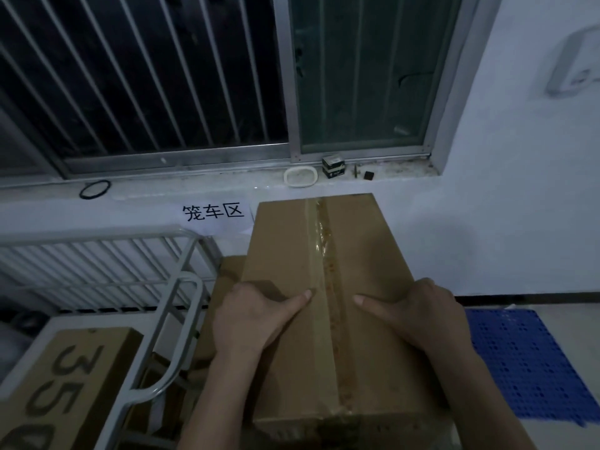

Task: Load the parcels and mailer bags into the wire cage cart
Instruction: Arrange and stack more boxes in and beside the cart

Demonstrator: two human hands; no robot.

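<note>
The box (328,306) is a plain brown carton with a strip of clear tape along the middle of its top. It is in front of the person, up at about the level of the cart's top rail, and it seems to rest on another carton (224,287) whose corner shows under its left edge. I cannot tell if its weight is fully on that carton or partly in the hands.

Both hands lie on the near part of the top. The left hand (250,319) has the palm over the left edge, thumb pointing to the tape; the other fingers go down the side, out of sight. The right hand (418,316) does the same on the right edge. So the fingers are wrapped on the two sides of the box, not spread free. I think this grip is to keep a wide box level and to steer it.

The cart (181,306) stands just to the left, white wire, with a carton marked with big numbers (65,378) beside its rail. On the wall behind is a paper sign (212,214), which seems to mark the cart's place. To the right, on the floor, lies a blue mat (526,362).
</note>
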